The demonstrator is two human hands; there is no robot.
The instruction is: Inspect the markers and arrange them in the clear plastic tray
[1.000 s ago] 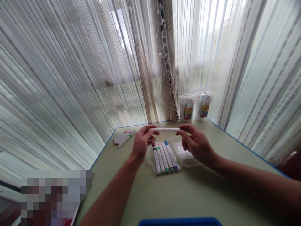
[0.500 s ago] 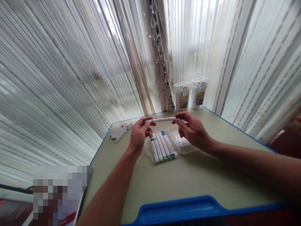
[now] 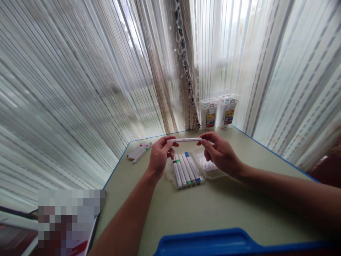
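Observation:
A white marker (image 3: 186, 140) is held level above the table, one end pinched by my left hand (image 3: 160, 157), the other by my right hand (image 3: 220, 154). Directly under it lies an open clear plastic case (image 3: 170, 176) with several white markers whose caps are black, green and blue. The case's clear lid (image 3: 210, 166) lies flat to the right, beneath my right hand.
A small bunch of loose markers (image 3: 139, 152) lies near the table's far left edge. Two upright marker packs (image 3: 217, 113) stand at the far corner by the striped curtains. A blue tray rim (image 3: 207, 241) sits at the near edge. The green table (image 3: 213, 209) has a blue border.
Both hands keep the marker level between them. The camera tilted down, bringing the blue tray into view, then lifted slightly.

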